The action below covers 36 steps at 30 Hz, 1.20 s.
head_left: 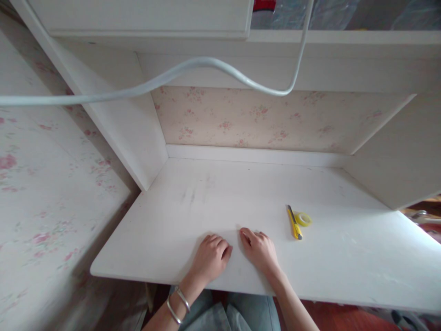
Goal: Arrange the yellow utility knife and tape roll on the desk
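My left hand [212, 255] rests on the white desk [237, 197] near its front edge, its fingers curled into a loose fist. Just to its right, with a small gap between the two, my right hand [259, 248] lies on the same surface, also closed. Nothing shows in either one. Nearest to my right hand is a yellow utility knife [294, 223], lying with its dark tip pointing away from me. A roll of yellowish tape [303, 219] lies flat against the knife's right side.
A pale bent tube [206, 62] crosses the view above the desk. White side panels [117, 105] and an overhead cabinet [148, 18] frame the desk's back. Plastic-wrapped things [317, 14] sit on the upper shelf. Floral wallpaper [41, 207] covers the wall at left.
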{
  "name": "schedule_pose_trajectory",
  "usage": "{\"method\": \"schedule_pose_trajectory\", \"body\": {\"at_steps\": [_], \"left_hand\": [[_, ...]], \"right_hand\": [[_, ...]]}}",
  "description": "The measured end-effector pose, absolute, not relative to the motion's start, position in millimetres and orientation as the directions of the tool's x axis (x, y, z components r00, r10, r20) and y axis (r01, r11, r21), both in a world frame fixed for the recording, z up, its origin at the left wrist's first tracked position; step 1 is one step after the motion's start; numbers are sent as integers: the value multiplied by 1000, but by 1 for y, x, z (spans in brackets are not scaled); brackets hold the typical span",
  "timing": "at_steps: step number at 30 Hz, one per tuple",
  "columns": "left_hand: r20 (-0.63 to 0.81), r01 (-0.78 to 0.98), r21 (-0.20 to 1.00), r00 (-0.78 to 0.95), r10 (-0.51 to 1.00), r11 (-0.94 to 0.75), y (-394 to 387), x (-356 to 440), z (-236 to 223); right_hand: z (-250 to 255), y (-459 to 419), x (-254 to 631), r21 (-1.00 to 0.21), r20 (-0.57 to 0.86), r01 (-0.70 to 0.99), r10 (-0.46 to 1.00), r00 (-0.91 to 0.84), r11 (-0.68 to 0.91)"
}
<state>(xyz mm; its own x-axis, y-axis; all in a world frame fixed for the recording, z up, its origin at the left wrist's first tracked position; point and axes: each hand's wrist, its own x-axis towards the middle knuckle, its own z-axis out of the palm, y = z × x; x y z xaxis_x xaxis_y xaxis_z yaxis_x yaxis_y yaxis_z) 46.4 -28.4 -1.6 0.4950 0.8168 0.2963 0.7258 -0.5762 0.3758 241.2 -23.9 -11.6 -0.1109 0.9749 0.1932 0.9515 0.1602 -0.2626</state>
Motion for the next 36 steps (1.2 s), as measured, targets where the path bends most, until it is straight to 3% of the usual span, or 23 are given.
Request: {"method": "schedule_pose_trajectory", "body": {"at_steps": [36], "left_hand": [[339, 719, 381, 476, 811, -581, -30, 47, -1]], "right_hand": [[-12, -24, 242, -296, 187, 941, 976, -113, 165]]}}
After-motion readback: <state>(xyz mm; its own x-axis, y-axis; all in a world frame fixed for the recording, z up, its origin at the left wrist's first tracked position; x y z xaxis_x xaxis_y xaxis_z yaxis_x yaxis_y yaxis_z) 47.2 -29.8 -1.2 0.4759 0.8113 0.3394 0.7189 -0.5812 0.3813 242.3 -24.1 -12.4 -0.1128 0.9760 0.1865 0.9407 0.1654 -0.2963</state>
